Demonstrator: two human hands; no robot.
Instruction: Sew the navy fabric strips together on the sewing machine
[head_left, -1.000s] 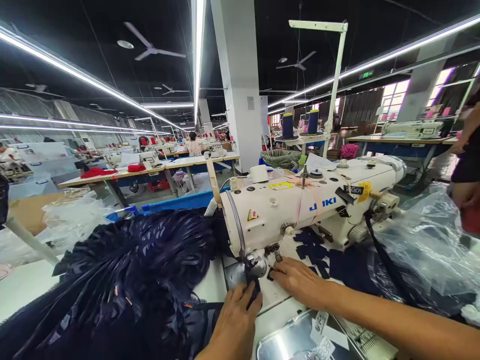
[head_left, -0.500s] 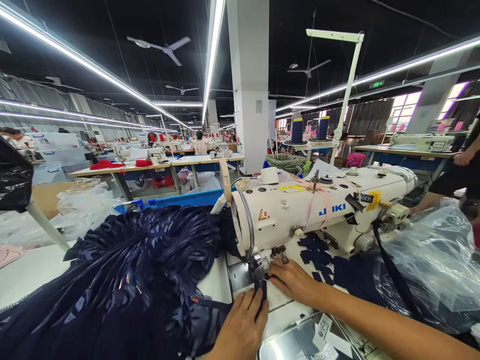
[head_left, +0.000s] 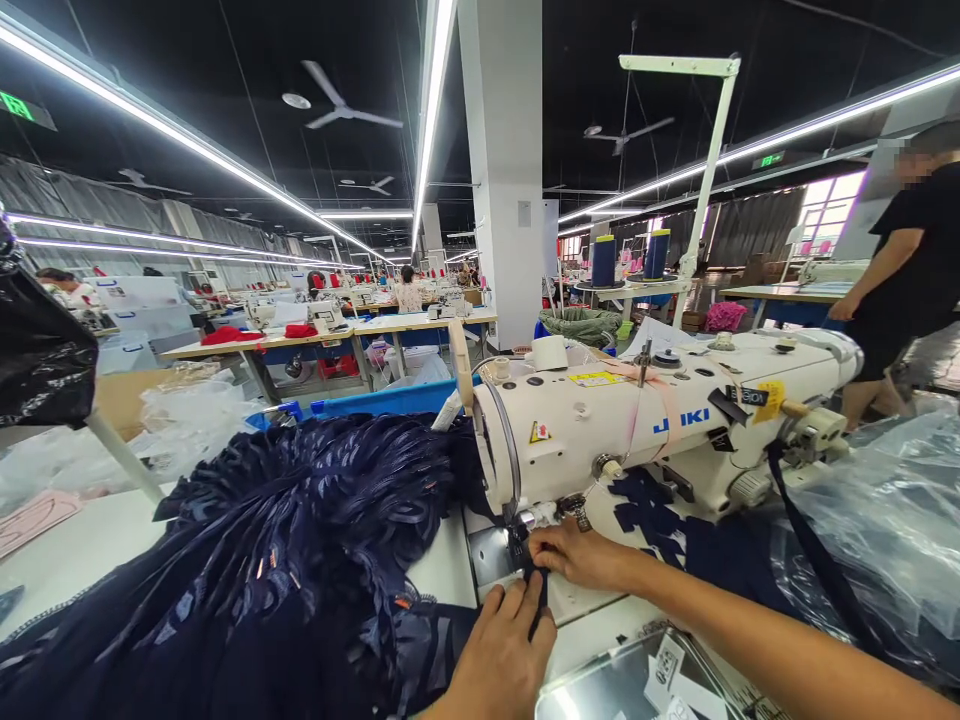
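A white Juki sewing machine [head_left: 660, 420] stands on the table in front of me. A big heap of dark navy fringed fabric [head_left: 262, 560] lies to its left and runs under the needle. My left hand [head_left: 502, 650] lies flat on the navy strip just before the presser foot [head_left: 519, 535], fingers stretched out. My right hand [head_left: 581, 555] rests to the right of the foot, fingers pressed on the strip's edge. Small navy cut pieces [head_left: 645, 505] lie under the machine arm.
Clear plastic bags [head_left: 885, 520] are piled at the right. A person in black [head_left: 900, 270] stands at the far right. A metal tray with paper tags [head_left: 645, 680] sits at the front edge. Blue thread cones [head_left: 604, 260] and rows of other sewing tables stretch behind.
The view has shifted left and the person at the right has come further into view. Both hands stay at the presser foot, with the strip fed slightly forward.
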